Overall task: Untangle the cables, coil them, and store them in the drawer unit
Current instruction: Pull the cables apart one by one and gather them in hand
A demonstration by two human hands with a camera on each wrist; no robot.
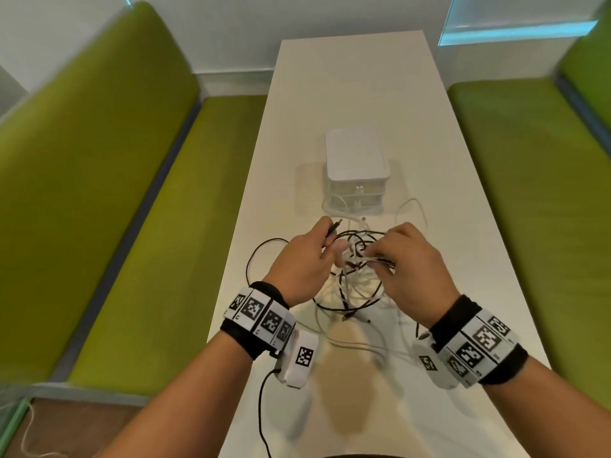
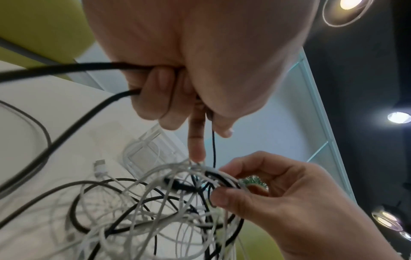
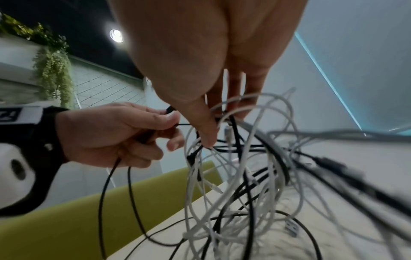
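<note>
Nearest, the cable tangle (image 1: pixel 350 279) hangs lifted over the white table (image 1: pixel 463 226). At its 10 o'clock the left hand (image 1: pixel 302 256) grips a black cable (image 1: pixel 333 228); at 2 o'clock the right hand (image 1: pixel 408 259) pinches white strands. Beyond, at 12 o'clock, stands the drawer unit (image 1: pixel 355 170).

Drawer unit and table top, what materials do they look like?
Drawer unit: probably plastic, with a white glossy lid and clear drawer fronts you can see through. Table: smooth off-white top, likely laminate, with a soft sheen; core unknown.
</note>
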